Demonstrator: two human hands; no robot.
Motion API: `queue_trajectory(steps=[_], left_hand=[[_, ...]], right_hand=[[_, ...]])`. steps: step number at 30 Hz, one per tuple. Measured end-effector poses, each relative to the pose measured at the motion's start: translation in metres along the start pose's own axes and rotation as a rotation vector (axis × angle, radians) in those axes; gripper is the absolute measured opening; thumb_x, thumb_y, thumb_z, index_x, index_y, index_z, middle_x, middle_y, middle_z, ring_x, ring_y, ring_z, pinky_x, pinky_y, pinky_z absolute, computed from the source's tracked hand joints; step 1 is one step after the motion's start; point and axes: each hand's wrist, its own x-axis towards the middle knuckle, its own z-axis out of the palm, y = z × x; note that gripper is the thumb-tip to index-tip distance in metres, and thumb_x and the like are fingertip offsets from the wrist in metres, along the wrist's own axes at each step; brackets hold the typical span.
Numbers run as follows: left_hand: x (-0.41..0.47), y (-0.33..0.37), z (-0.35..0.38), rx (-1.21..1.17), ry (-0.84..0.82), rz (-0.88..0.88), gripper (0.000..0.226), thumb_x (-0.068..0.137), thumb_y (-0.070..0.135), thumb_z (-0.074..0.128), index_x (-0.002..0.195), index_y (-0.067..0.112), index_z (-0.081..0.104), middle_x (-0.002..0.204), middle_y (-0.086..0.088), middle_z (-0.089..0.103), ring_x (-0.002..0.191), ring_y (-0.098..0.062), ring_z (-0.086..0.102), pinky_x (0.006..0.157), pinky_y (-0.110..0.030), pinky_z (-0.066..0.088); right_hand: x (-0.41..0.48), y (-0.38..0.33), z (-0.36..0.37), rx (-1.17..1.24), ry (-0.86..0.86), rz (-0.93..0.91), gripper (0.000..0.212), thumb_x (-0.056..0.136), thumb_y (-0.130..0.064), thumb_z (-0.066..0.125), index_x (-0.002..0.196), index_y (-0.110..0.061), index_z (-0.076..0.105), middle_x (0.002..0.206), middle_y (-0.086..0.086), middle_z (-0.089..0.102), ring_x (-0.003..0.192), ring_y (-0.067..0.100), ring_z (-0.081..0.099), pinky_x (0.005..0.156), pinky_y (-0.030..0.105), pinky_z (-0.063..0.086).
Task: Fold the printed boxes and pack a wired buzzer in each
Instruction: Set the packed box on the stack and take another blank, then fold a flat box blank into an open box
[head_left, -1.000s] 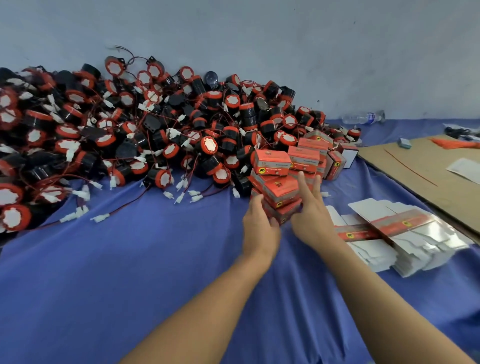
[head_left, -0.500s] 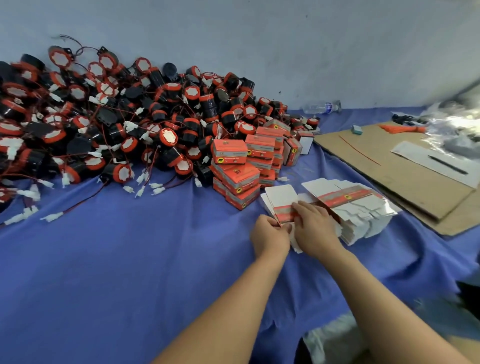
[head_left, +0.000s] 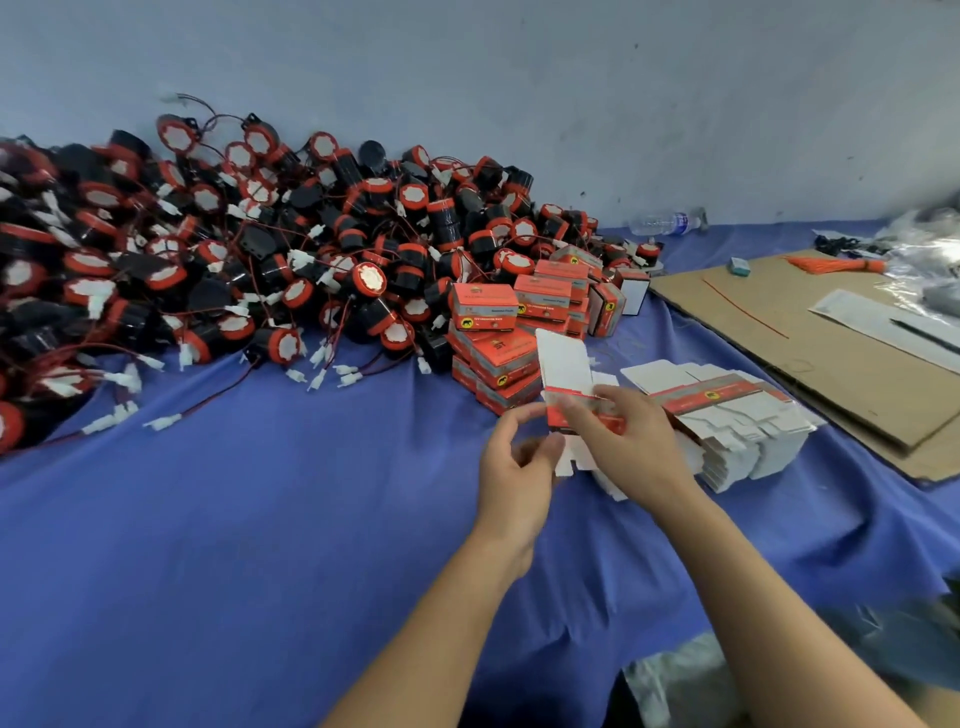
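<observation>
Printed box blank (head_left: 563, 364) is what we've got in hand right now, held just above the blue counter (head_left: 260, 545) a bit right of the frame's centre. It's between the pile of finished boxes (head_left: 493, 332) and the stack of flat blanks (head_left: 737, 415).

Our right hand (head_left: 628, 441) has its fingers curled round the orange printed band in the middle, so that one's clamped on it. Our left hand (head_left: 514, 478) is at the blank's lower left edge with its fingers curved and the thumb about touching the bottom flap. Honestly we can't tell if it's actually pinching or just lining up.

What could go wrong, as far as we can judge:
- With only one hand surely gripping, the blank could twist as we pop it open, and a flap could crease off its score line.
- The finished boxes sit just behind the raised flap, so a careless swing might knock that pile over.
- The buzzers (head_left: 260, 249) at the left of the frame are a tangle of wires, so pulling one out could drag its neighbours along, and a loose wire could get caught under a closing flap.

The blank stands on end with its long axis running top to bottom in the frame, leaning slightly. One white flap points up toward the finished boxes and the other down at the counter.
</observation>
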Motion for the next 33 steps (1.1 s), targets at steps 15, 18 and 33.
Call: queue_trajectory(steps=[15, 18, 33], left_hand=[[-0.11, 0.097, -0.2, 0.591, 0.2, 0.417, 0.104, 0.055, 0.06, 0.093, 0.144, 0.058, 0.039, 0.149, 0.03, 0.044, 0.133, 0.004, 0.046, 0.102, -0.023, 0.042], [-0.123, 0.112, -0.226, 0.639, 0.256, 0.483, 0.109, 0.058, 0.037, 0.099, 0.145, 0.057, 0.035, 0.147, 0.034, 0.044, 0.133, 0.006, 0.048, 0.105, -0.031, 0.047], [-0.167, 0.143, -0.284, 0.894, 0.075, 0.333, 0.075, 0.061, 0.067, 0.088, 0.129, 0.052, 0.059, 0.131, 0.03, 0.061, 0.124, 0.006, 0.055, 0.102, -0.019, 0.045]], right_hand=[[-0.098, -0.156, 0.103, 1.183, -0.511, 0.362, 0.038, 0.098, -0.042, 0.06, 0.122, -0.016, 0.073, 0.116, 0.011, 0.076, 0.104, 0.031, 0.073, 0.087, 0.052, 0.059], [-0.118, -0.177, 0.117, 1.218, -0.696, 0.47, 0.037, 0.097, -0.042, 0.059, 0.108, -0.014, 0.08, 0.101, 0.007, 0.077, 0.088, 0.027, 0.074, 0.073, 0.044, 0.062], [-0.154, -0.2, 0.126, 0.943, -0.832, 0.334, 0.065, 0.074, -0.065, 0.079, 0.122, -0.022, 0.073, 0.132, 0.013, 0.065, 0.11, 0.033, 0.071, 0.077, 0.053, 0.062]])
